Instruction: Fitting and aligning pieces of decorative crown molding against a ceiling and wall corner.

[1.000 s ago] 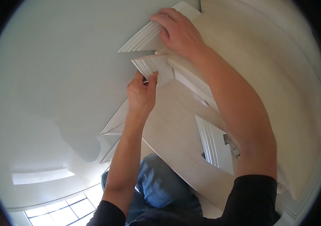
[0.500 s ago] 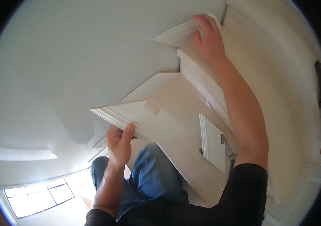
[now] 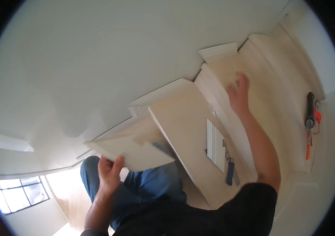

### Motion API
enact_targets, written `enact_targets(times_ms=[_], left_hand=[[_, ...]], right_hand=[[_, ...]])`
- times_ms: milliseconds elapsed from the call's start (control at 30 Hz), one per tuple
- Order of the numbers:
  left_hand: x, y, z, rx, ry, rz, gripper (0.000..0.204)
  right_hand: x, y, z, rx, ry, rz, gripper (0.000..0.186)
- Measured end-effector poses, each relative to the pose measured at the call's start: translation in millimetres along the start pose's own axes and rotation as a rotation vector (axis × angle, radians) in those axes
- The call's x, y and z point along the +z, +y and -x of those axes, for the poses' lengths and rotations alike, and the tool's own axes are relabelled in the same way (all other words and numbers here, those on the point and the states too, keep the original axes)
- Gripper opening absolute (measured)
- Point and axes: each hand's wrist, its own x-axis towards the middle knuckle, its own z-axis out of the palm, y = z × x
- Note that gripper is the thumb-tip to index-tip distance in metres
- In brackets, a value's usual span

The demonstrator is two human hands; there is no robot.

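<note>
My left hand (image 3: 110, 172) grips a cut piece of white skirting board (image 3: 138, 155) by its lower edge, over my knees. The piece is blurred by motion and has a slanted end. My right hand (image 3: 240, 94), fingers apart and holding nothing, hangs over a pale stair tread (image 3: 269, 104). Beyond it, a short ridged skirting piece (image 3: 219, 52) leans against the wall at the upper step. Another ridged offcut (image 3: 215, 145) lies on the nearer tread (image 3: 183, 114), partly over a metal tool. Beside that offcut is a blue-handled tool (image 3: 230, 173), apparently a try square.
A caulking gun (image 3: 310, 112) with an orange handle lies at the far right, next to a small red tool (image 3: 317, 114). The smooth pale wall (image 3: 96, 67) runs along the left side of the stairs. Fitted skirting (image 3: 159, 94) follows the wall above the nearer tread.
My right hand has come away from the short skirting piece at the wall and moved back. My left hand has lowered its piece toward my lap. The view has shifted too.
</note>
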Motion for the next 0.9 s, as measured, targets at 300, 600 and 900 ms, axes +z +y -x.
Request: enact_targets(times_ms=[300,600,900], left_hand=[[-46.1,-2.7,10.5,-0.228,0.01,-0.125,0.034],[2.5,126.9,-43.8,-0.233,-0.417,-0.292,0.032],[40.3,284.2,-24.4,-0.035,-0.373,-0.716,0.027]], right_hand=[[-200.0,-39.1,229.5,-0.114,-0.597,0.666,0.057],[-213.5,-9.9,253.7,-0.123,-0.797,0.661,0.042],[-221.8,-14.1,239.2,-0.083,-0.809,0.504,0.035]])
